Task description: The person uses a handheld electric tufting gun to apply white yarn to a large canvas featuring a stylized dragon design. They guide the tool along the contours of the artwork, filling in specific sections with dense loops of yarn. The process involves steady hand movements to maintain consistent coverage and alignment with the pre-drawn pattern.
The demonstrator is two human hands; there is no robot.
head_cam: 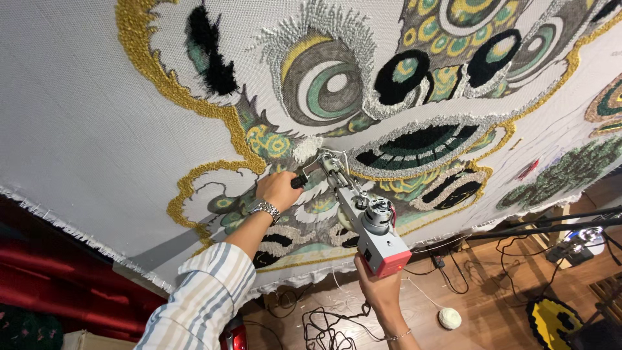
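Note:
A large white cloth [78, 116] stretched upright carries a tufted lion-face design in gold, green, black and grey yarn. A tufting gun [363, 217] with a red and grey body and a metal head presses its tip against the cloth near the middle. My left hand [278, 189], with a metal wristwatch and a striped sleeve, grips the gun's black front handle. My right hand [379, 285] holds the gun's rear grip from below, with a thin bracelet on its wrist.
A wooden floor [492, 298] lies beyond the cloth's lower edge, with black cables [324, 324], a white yarn ball [449, 317] and a yellow and black tufted piece [551, 319]. A dark metal bar [551, 227] runs at the right. Red fabric [39, 272] hangs at the left.

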